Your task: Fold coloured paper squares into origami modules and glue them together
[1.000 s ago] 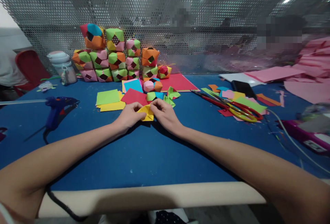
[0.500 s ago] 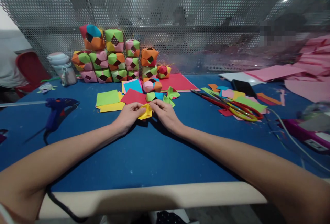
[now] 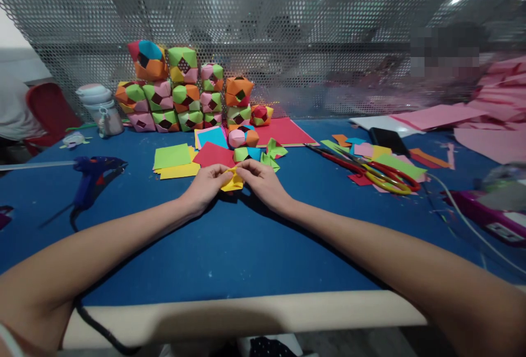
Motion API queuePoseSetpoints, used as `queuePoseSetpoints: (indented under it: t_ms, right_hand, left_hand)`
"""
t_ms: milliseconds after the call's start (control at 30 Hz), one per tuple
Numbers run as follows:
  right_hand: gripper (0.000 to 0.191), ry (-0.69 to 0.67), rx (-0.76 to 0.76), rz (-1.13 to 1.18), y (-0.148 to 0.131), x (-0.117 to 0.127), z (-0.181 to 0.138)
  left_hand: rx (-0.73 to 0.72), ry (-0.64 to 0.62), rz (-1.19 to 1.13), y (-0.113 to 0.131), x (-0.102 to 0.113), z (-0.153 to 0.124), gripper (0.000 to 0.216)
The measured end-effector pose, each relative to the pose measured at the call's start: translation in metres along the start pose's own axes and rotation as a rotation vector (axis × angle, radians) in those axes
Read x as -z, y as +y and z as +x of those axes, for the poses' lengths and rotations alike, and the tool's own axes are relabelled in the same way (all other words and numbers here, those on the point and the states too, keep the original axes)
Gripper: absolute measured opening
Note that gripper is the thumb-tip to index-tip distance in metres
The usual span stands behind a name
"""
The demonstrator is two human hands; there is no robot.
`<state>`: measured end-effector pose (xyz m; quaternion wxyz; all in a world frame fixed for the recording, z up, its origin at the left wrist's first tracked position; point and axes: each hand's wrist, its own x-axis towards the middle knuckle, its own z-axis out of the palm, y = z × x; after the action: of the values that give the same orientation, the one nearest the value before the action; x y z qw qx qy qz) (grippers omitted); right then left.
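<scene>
Fingers of left hand (image 3: 205,184) and right hand (image 3: 263,181) pinched on one yellow paper piece (image 3: 232,182), one scissors (image 3: 372,170), one glue gun (image 3: 92,176)

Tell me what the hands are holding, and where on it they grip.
Both hands hold one folded yellow paper piece: the left hand pinches its upper left edge, the right hand its upper right edge, fingertips nearly meeting above it.
</scene>
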<state>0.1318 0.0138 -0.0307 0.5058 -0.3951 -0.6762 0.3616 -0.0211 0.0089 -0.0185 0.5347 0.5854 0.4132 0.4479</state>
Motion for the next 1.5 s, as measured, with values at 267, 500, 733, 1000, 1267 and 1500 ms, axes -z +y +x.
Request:
queuePoseSetpoints:
  t_ms: [267,500,733,1000,1267,1500]
  right_hand:
    - [0.021,0.017,0.0,-0.015,-0.0015,-0.001,-0.001]
    - [0.017,-0.007,-0.011,0.006,-0.0002,-0.0013,-0.0002]
    - [0.014,0.024,0.015,0.013,0.001,-0.0024,0.0008]
    - [0.011,0.002,0.032,-0.031,-0.0017,0.0007,0.0008]
    - [0.007,-0.003,0.022,-0.045,-0.0018,0.0026,-0.0012]
    - [0.013,-0.013,-0.035,0.044,0.0009,0.0042,0.0044]
  left_hand:
    - [-0.033,-0.001,0.08,0.0029,-0.0008,-0.0024,0.011]
    - [-0.048,0.067,0.067,0.001,-0.0005,-0.0004,0.011]
    - [-0.041,0.017,0.084,0.0016,-0.0002,-0.0017,0.011]
    - [0.008,-0.063,0.077,0.0034,0.0009,-0.0015,0.01]
    - [0.018,-0.109,0.105,0.0067,0.0006,-0.0029,0.016]
    - [-0.01,-0.053,0.125,0.0045,0.0005,-0.0022,0.011]
